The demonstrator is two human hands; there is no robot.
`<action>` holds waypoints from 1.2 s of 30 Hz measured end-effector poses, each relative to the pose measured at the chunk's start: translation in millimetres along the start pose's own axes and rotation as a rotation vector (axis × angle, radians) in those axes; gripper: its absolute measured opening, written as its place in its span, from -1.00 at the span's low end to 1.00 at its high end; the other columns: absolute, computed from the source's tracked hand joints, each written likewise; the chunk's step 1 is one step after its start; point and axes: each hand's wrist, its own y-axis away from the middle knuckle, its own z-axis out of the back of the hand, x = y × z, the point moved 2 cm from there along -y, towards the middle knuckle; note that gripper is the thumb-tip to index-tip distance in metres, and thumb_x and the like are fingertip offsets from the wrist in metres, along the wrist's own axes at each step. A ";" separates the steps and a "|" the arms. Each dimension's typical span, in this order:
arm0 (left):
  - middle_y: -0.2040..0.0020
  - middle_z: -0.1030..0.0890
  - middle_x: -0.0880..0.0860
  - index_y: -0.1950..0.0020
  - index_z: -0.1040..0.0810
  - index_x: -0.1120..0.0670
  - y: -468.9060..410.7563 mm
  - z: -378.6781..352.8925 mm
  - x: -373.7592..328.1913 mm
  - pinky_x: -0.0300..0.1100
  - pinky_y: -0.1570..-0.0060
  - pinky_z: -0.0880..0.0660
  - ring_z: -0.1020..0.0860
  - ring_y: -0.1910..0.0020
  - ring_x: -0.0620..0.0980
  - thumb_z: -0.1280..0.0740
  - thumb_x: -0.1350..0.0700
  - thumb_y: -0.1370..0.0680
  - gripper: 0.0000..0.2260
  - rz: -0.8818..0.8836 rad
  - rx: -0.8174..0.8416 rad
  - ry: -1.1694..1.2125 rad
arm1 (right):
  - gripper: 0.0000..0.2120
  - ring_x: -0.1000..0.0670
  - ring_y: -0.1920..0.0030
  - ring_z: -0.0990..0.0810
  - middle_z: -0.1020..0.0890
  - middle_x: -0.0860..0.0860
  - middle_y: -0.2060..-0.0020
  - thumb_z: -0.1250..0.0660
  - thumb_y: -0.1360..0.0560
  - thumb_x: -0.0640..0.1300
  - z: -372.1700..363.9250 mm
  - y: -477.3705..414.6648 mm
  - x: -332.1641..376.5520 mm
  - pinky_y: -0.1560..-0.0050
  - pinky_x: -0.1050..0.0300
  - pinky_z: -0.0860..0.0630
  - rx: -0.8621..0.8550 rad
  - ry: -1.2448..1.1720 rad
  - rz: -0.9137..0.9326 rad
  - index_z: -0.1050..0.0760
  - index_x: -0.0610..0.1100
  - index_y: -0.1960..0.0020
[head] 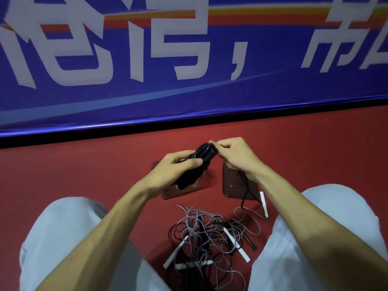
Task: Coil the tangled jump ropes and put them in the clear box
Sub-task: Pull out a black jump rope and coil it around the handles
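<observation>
My left hand (178,168) grips a bundle of coiled black jump rope (200,159), held above the red floor. My right hand (233,153) pinches the rope at the top end of the bundle; a black strand (244,190) hangs from it down toward the floor. Below the hands lie two clear plastic pieces: the clear box (182,191) at the left, partly hidden by my left hand, and what looks like its lid (235,185) at the right. A tangled pile of grey and black jump ropes (210,234) with white handles lies between my knees.
A blue banner wall (189,80) with large white characters runs across the far side, its black base strip meeting the red floor (84,164). My knees in light trousers (63,238) flank the rope pile on both sides.
</observation>
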 end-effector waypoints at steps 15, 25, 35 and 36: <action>0.19 -0.66 0.11 -0.16 -0.63 0.01 -4.5 24.5 1.3 -0.18 0.30 -0.57 -0.61 0.30 0.00 -0.42 0.08 -0.51 -0.77 0.026 -0.351 0.323 | -0.71 0.07 0.60 -0.46 -0.46 0.01 0.51 -0.21 -0.61 0.03 -10.6 5.6 3.2 0.50 0.13 -0.53 0.185 0.325 -0.049 -0.49 -0.13 0.16; 0.05 -0.68 0.07 -0.25 -0.46 -0.15 -23.8 37.7 46.9 0.02 0.06 -0.60 -0.66 0.15 0.09 -0.43 -0.17 -0.47 -0.61 0.088 -0.375 -0.578 | -0.82 0.11 0.30 -0.47 -0.53 0.11 0.33 -0.22 -0.61 -0.08 -12.0 14.8 14.7 0.20 0.10 -0.39 0.383 0.677 0.230 -0.55 -0.13 -0.03; 0.20 -0.60 -0.13 0.02 -0.51 -0.14 -22.1 9.4 50.3 0.00 0.15 -0.53 -0.59 0.14 0.01 -0.47 -0.10 -0.43 -0.79 0.021 0.093 -0.930 | -0.83 -0.03 -0.02 -0.57 -0.61 0.05 0.04 -0.28 -0.57 -0.12 -32.1 26.6 14.3 0.21 0.10 -0.39 0.277 0.841 0.593 -0.59 -0.03 -0.11; 0.25 -0.58 -0.10 0.07 -0.51 -0.10 -20.5 6.9 49.3 0.01 0.18 -0.53 -0.58 0.20 0.00 -0.47 -0.11 -0.44 -0.81 0.025 0.120 -0.921 | -0.84 -0.04 -0.01 -0.58 -0.62 0.05 0.05 -0.29 -0.56 -0.12 -32.8 25.4 13.0 0.21 0.10 -0.40 0.227 0.812 0.598 -0.60 -0.03 -0.09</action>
